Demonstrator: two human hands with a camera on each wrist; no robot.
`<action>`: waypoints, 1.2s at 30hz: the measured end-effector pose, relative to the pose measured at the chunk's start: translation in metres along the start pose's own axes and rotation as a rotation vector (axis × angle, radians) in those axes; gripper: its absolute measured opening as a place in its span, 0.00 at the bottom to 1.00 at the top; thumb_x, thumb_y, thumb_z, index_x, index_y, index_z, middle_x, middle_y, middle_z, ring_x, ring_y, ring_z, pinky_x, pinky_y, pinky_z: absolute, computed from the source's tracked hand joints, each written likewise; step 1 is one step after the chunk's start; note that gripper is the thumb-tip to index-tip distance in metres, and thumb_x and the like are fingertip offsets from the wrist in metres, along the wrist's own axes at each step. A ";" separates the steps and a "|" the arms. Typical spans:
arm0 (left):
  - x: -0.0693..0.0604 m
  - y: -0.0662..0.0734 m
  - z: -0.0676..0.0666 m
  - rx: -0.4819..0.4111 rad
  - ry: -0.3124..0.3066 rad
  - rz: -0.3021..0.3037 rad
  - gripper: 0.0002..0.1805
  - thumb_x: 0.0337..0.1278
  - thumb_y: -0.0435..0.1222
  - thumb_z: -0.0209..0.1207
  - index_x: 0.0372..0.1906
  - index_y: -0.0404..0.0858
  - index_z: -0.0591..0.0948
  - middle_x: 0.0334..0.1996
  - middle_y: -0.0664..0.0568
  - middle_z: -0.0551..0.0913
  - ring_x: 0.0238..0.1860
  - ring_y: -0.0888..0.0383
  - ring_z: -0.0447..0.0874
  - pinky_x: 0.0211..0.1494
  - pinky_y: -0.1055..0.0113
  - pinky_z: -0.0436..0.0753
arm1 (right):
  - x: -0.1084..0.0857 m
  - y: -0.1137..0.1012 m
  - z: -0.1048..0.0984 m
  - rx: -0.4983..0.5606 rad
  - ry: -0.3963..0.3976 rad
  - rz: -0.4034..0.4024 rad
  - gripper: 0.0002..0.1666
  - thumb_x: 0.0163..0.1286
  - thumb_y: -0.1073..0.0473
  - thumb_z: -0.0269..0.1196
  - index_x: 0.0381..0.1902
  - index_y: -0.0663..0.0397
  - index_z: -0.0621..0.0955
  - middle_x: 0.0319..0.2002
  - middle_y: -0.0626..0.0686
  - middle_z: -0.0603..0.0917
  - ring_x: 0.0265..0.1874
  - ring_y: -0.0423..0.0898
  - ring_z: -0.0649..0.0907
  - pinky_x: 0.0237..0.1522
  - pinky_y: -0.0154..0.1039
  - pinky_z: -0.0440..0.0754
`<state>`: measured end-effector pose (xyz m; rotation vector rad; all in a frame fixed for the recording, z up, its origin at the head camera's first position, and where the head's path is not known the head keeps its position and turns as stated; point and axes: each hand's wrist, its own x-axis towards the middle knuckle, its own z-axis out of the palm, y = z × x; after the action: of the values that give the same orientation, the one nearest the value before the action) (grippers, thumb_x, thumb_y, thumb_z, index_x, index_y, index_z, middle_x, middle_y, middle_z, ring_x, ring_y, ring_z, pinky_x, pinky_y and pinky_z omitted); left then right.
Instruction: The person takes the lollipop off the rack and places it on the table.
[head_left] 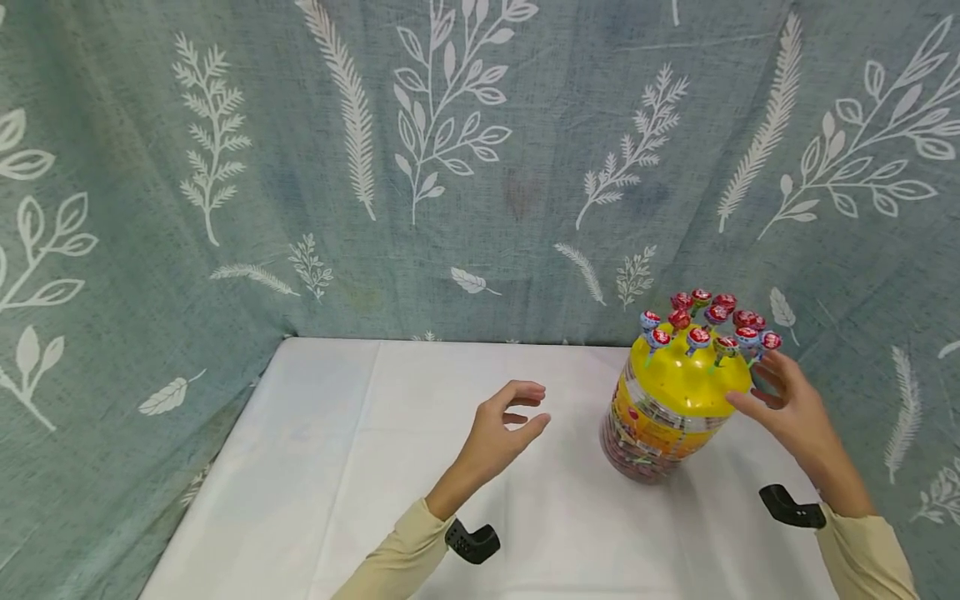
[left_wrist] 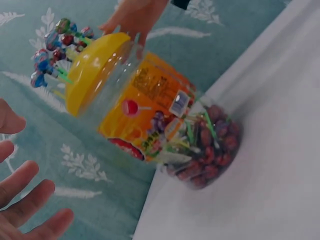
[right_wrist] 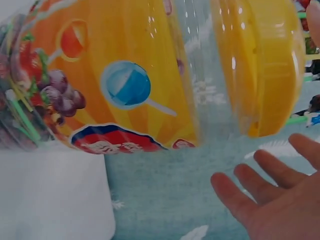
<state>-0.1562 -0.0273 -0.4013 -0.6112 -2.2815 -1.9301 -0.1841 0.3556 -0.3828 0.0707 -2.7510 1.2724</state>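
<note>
A clear plastic jar (head_left: 647, 429) with an orange printed label stands on the white-covered table. Its yellow domed lid (head_left: 681, 385) carries several wrapped lollipops (head_left: 698, 337), stuck in by their sticks. More lollipops (left_wrist: 207, 157) fill the lower part of the jar in the left wrist view. My right hand (head_left: 798, 417) is at the right side of the lid, fingers spread and thumb apart, near the rightmost lollipop (head_left: 770, 340). In the right wrist view the fingers (right_wrist: 270, 182) grip nothing. Left of the jar, my left hand (head_left: 495, 433) hovers with loosely bent fingers, holding nothing.
The table (head_left: 360, 467) has a white cloth and ends at a back edge just behind the jar. A green leaf-patterned curtain (head_left: 525, 208) hangs behind and at both sides. Black wrist cameras (head_left: 472, 542) sit at both sleeves.
</note>
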 end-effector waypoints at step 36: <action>0.093 -0.018 0.093 -0.139 0.018 0.134 0.16 0.56 0.32 0.63 0.50 0.37 0.77 0.43 0.48 0.82 0.44 0.57 0.81 0.43 0.72 0.81 | 0.023 0.018 0.008 0.172 -0.101 -0.025 0.35 0.68 0.57 0.60 0.67 0.57 0.57 0.57 0.53 0.68 0.43 0.28 0.75 0.42 0.21 0.74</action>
<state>-0.2306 0.0827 -0.4067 -0.7380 -2.0509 -2.0325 -0.2091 0.3607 -0.3990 0.1877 -2.7060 1.5367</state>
